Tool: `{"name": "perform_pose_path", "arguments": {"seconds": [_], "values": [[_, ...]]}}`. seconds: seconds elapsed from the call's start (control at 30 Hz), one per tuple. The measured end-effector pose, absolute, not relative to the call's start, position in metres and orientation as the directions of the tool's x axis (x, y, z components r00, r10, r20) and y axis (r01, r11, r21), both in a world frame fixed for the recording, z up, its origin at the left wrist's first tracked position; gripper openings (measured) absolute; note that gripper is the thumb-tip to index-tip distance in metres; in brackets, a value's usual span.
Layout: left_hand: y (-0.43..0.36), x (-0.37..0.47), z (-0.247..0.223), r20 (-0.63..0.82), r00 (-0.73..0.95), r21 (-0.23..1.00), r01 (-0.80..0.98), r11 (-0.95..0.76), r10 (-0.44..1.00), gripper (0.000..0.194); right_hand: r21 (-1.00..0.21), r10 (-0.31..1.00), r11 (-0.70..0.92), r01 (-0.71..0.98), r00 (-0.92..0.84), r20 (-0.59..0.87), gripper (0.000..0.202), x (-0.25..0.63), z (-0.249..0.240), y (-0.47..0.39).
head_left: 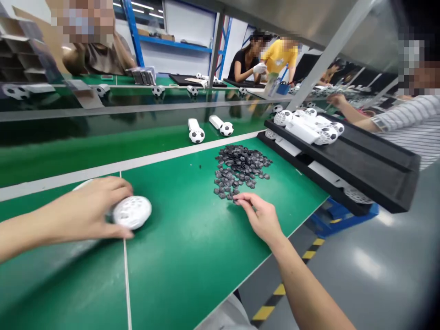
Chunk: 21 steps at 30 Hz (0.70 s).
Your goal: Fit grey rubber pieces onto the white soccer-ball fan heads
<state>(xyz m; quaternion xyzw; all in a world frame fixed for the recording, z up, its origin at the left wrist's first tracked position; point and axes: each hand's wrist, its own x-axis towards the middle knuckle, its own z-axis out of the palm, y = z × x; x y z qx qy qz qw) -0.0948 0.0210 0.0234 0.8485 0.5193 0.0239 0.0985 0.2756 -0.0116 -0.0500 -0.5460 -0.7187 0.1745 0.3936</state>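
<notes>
My left hand (85, 208) grips a white ball-headed part (132, 211) with open holes in its shell, resting on the green table (178, 256). A heap of small black pieces (239, 169) lies to the right of the middle. My right hand (259, 215) reaches to the near edge of that heap, fingertips pinching at one black piece (236, 200); whether it is lifted I cannot tell.
Two finished black-and-white ball parts (196, 133) (222, 126) lie on the dark conveyor belt (103, 133) behind. Stacked black trays (360, 160) with white parts stand at the right. People work across the belt and at the right. The table's edge drops off at the lower right.
</notes>
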Motion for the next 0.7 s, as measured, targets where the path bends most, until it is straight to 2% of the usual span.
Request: {"name": "perform_pose_path", "arguments": {"seconds": [0.07, 0.13, 0.23, 0.4, 0.53, 0.7], "values": [[0.022, -0.06, 0.022, -0.161, 0.478, 0.17, 0.875, -0.453, 0.864, 0.061, -0.748, 0.94, 0.319, 0.582, -0.09, 0.33, 0.018, 0.273, -0.046, -0.016], [0.021, -0.031, 0.015, -0.154, 0.443, 0.177, 0.892, -0.417, 0.883, 0.064, -0.821, 0.957, 0.285, 0.494, -0.098, 0.273, 0.018, 0.27, -0.04, -0.021], [0.014, 0.0, 0.004, -0.134, 0.441, 0.276, 0.877, -0.394, 0.887, 0.073, -0.883, 0.96, 0.279, 0.377, -0.149, 0.239, 0.015, 0.259, -0.026, -0.028], [0.003, 0.023, -0.009, -0.152, 0.521, 0.44, 0.797, -0.414, 0.84, 0.078, -0.774, 0.872, 0.481, 0.412, -0.315, 0.375, 0.005, 0.234, -0.015, -0.027], [0.003, 0.023, -0.012, -0.095, 0.518, 0.483, 0.77, -0.416, 0.85, 0.072, -0.681, 0.816, 0.575, 0.454, -0.384, 0.432, 0.004, 0.22, -0.023, -0.023], [0.003, 0.022, -0.009, -0.047, 0.52, 0.491, 0.756, -0.434, 0.853, 0.067, -0.663, 0.797, 0.603, 0.443, -0.362, 0.483, 0.003, 0.216, -0.034, -0.023]]}}
